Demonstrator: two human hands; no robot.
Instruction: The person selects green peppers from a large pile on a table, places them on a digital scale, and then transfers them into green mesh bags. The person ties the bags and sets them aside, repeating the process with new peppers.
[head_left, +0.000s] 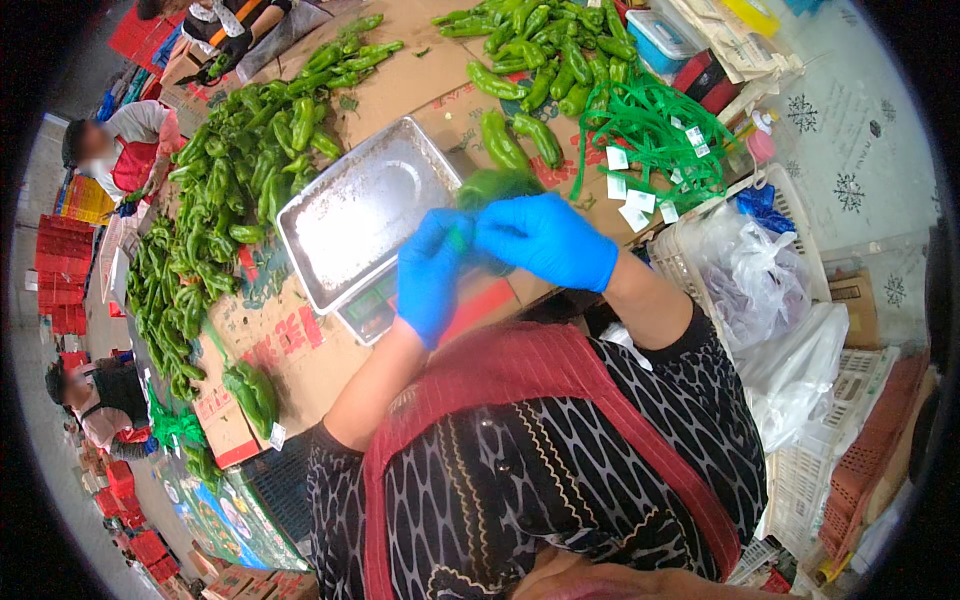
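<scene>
Both hands wear blue gloves and meet in front of the apron, at the near right corner of a metal scale pan (360, 210). My left hand (431, 274) pinches a bit of green netting (459, 234). Fingers of my right hand (544, 240) are closed on the same netting, beside blurred green peppers (499, 187) that seem to be inside it. A heap of green peppers (225, 180) lies left of the scale, another pile (555, 52) beyond it to the right. Green mesh bags (645, 135) with white tags lie at the right. A netted bundle of peppers (253, 394) rests near the table's left edge.
Cardboard (300, 360) covers the table. A blue-lidded plastic box (664, 45) stands at the far right. A white crate (806, 225) holding plastic bags is close by my right arm. Co-workers (142, 150) are along the left and far sides.
</scene>
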